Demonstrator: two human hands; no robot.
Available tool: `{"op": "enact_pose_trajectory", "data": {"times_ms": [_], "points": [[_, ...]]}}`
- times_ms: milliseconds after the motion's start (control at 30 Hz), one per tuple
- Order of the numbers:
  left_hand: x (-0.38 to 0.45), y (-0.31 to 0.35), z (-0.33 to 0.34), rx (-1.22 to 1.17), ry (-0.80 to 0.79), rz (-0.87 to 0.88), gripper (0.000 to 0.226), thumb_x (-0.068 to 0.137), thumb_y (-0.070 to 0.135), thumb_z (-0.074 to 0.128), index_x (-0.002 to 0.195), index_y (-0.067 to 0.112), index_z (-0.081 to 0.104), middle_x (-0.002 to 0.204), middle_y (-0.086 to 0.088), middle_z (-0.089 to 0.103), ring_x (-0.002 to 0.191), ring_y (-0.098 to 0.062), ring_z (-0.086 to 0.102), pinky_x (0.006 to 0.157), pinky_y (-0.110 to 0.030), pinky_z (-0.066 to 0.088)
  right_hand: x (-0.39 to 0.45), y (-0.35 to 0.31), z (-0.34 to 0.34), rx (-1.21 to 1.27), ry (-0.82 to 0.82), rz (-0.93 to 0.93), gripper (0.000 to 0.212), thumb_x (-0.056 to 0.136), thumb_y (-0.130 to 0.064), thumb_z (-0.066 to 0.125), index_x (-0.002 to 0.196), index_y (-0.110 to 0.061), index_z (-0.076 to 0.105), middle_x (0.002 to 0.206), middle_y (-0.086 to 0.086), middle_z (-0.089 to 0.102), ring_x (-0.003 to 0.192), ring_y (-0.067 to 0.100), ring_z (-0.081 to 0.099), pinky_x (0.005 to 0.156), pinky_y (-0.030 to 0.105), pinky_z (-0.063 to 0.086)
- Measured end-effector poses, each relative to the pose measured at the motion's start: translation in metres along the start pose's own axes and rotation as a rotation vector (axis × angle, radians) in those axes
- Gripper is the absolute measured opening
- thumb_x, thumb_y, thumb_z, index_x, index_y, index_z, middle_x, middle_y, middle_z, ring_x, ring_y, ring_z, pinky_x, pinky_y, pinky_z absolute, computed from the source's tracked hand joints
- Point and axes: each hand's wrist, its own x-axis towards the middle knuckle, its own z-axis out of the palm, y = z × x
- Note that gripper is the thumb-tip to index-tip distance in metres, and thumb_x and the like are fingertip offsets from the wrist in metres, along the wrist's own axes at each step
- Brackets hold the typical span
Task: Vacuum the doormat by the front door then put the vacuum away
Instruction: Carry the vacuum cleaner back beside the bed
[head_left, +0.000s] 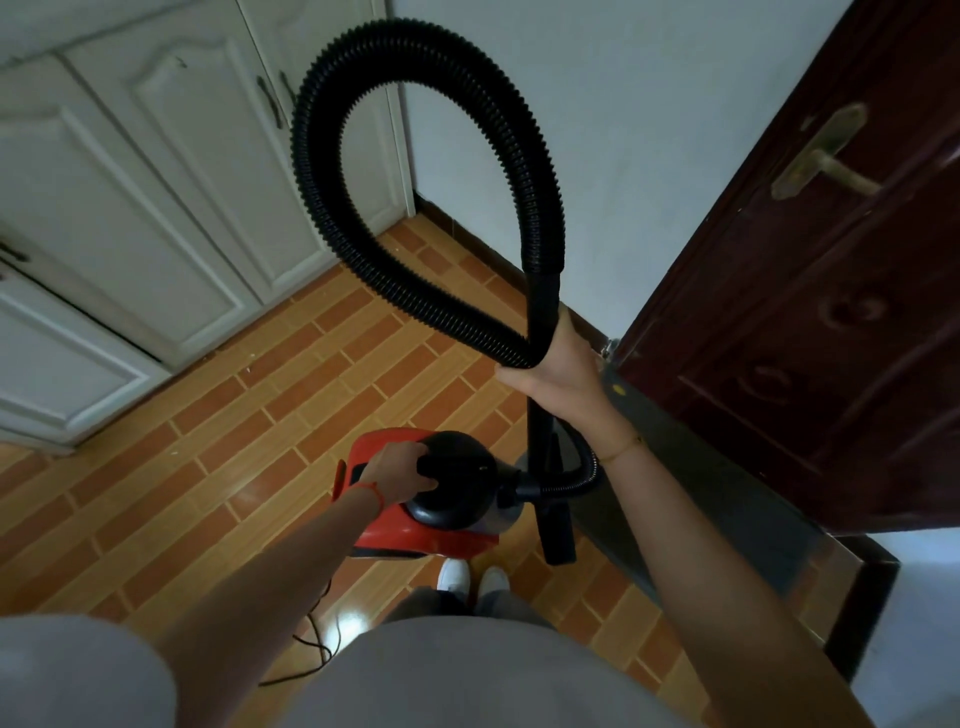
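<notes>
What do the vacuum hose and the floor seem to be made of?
Hose: probably flexible plastic, matte black; its ribbed corrugations bend in a smooth loop.
Floor: likely glazed ceramic tile in a brick pattern; pale grout lines and glossy light reflections show.

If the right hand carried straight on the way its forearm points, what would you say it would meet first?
The right hand, gripping the hose and wand together, points up and away toward the white wall. Beyond the hose in its grip, that wall looks likely first, though depth is unclear.
</notes>
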Motion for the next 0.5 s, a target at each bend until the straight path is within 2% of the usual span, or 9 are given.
{"op": "enact_pose_trajectory", "data": {"times_ms": [133, 267, 367, 500], "points": [[-0.005, -0.003, -0.003, -0.024, 0.020, -0.031, 0.033, 0.084, 0.027, 0.072, 0.111, 0.010, 0.065, 0.106, -0.008, 0.067, 0.099, -0.026, 0.061, 0.079, -0.035, 0.046, 0.004, -0.008, 0.000, 0.006, -0.019, -0.052, 0.063, 0.064, -0.028, 0.081, 0.112, -0.026, 0.040, 0.096, -0.002, 0.057, 0.085, 0.008, 0.059, 0.067, 0.027, 0.053], [-0.010, -0.007, -0.007, -0.061, 0.053, -0.064, 0.027, 0.083, 0.026, 0.072, 0.105, 0.012, 0.066, 0.101, -0.007, 0.067, 0.095, -0.025, 0.062, 0.075, -0.034, 0.046, 0.010, -0.018, 0.002, 0.004, -0.063, -0.112, 0.066, 0.064, -0.029, 0.080, 0.115, -0.029, 0.039, 0.093, -0.003, 0.057, 0.083, 0.008, 0.060, 0.065, 0.028, 0.054], [-0.017, -0.009, -0.010, -0.061, 0.080, -0.094, 0.026, 0.083, 0.027, 0.071, 0.102, 0.011, 0.065, 0.100, -0.007, 0.067, 0.094, -0.025, 0.062, 0.077, -0.037, 0.048, 0.015, -0.026, 0.005, 0.010, -0.112, -0.163, 0.065, 0.066, -0.027, 0.080, 0.118, -0.023, 0.042, 0.090, -0.005, 0.055, 0.079, 0.006, 0.059, 0.060, 0.022, 0.047], [-0.027, -0.017, -0.013, -0.088, 0.129, -0.147, 0.026, 0.084, 0.026, 0.071, 0.103, 0.010, 0.066, 0.102, -0.008, 0.067, 0.095, -0.027, 0.062, 0.079, -0.037, 0.049, 0.023, -0.036, 0.011, 0.017, -0.175, -0.213, 0.069, 0.069, -0.029, 0.079, 0.126, -0.024, 0.040, 0.091, -0.009, 0.056, 0.081, 0.001, 0.058, 0.059, 0.017, 0.043]]}}
